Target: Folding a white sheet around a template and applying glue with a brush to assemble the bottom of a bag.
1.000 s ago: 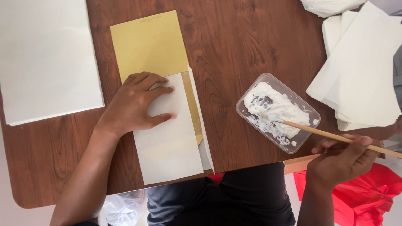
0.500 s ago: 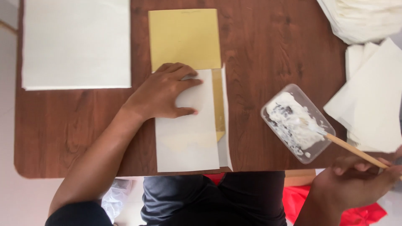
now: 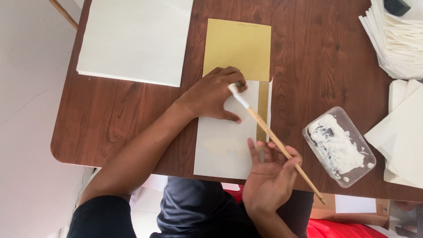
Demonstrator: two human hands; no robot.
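The brush has left the paste tub and now lies across the white sheet, its loaded white tip up by the left hand's fingertips near the sheet's top edge. The right hand pinches the wooden handle lightly, its other fingers spread. The left hand stays flat and open, pressing the sheet onto the gold card, whose strip shows along the sheet's right side. So pasting looks about to start there. The left hand's own fingers crowd the brush tip. On the desk: a large white board far left, paper stacks right.
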